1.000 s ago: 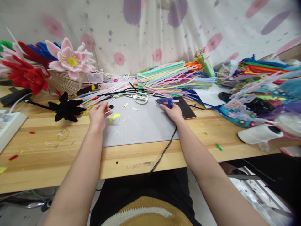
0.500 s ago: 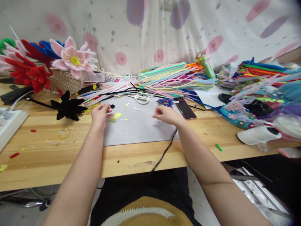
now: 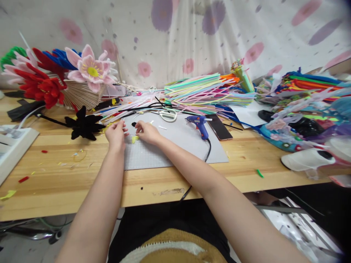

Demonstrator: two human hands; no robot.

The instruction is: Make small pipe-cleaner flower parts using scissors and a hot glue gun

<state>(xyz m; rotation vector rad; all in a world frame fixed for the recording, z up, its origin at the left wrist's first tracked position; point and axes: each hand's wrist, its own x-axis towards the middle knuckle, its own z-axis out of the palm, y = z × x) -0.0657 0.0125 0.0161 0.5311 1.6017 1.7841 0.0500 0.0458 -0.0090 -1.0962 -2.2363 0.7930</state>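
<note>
Over the left edge of the grey cutting mat (image 3: 175, 146), my left hand (image 3: 116, 134) is closed with its fingers curled; what it holds, if anything, is too small to tell. My right hand (image 3: 147, 132) is closed just to its right, its fingertips beside a small black piece (image 3: 134, 124) and above yellow scraps (image 3: 134, 139). Whether it pinches something is hidden. A blue glue gun (image 3: 200, 125) lies on the mat's right part, next to a dark phone (image 3: 220, 126). White-handled scissors (image 3: 168, 115) rest at the mat's back edge.
A black fuzzy flower (image 3: 83, 123) lies left of my left hand. Behind it stand red and pink flowers (image 3: 91, 69). Bundles of pastel pipe cleaners (image 3: 197, 89) lie at the back. A power strip (image 3: 18, 149) is at far left, a white bottle-like object (image 3: 305, 157) at right.
My right hand has moved left, from beside the glue gun to near my left hand, uncovering the glue gun. My left hand has stayed nearly in place. The view has shifted slightly.
</note>
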